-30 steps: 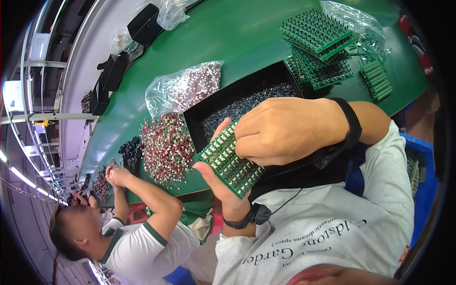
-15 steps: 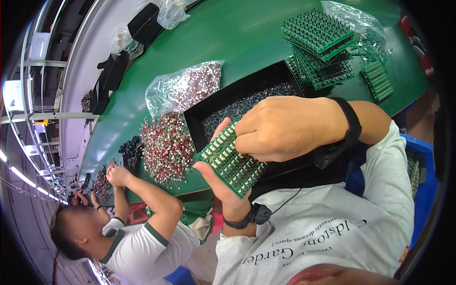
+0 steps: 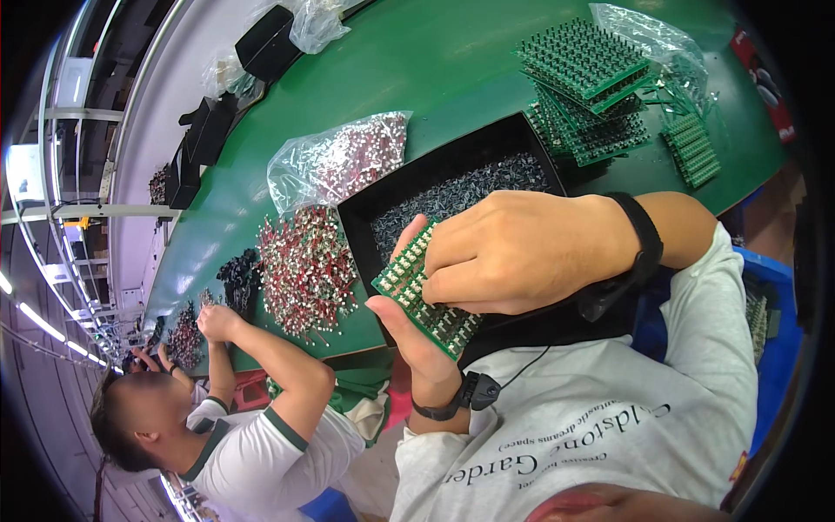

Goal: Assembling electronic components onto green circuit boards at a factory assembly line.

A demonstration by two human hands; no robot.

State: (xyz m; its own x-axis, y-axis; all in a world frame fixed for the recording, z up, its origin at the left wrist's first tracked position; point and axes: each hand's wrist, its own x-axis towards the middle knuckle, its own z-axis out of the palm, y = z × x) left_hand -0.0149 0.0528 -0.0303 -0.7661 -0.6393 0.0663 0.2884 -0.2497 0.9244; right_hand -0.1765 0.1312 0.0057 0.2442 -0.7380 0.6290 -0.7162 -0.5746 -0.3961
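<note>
A green circuit board panel (image 3: 447, 330) with rows of small white-metal parts rests tilted in my left hand (image 3: 419, 352). The thumb presses one edge, and the fingers reach round the opposite edge. Over the panel lies my right hand (image 3: 531, 248), its fingers curled and closed against the board's face. What its fingertips pinch, if anything, is hidden beneath the hand. Just beyond both hands is a black box (image 3: 357, 211) holding many small dark parts (image 3: 461, 187).
Left of the box lie a heap of red-and-white parts (image 3: 304, 274) and a clear bag (image 3: 291, 170) of similar parts. Stacked boards (image 3: 583, 65) and a smaller board panel (image 3: 691, 148) are at back right. A co-worker (image 3: 261, 418) sits at left; a blue bin (image 3: 778, 287) stands at right.
My right hand has shifted slightly down and toward me across the panel. The panel and my left hand have moved a little, and more of the box's contents shows.
</note>
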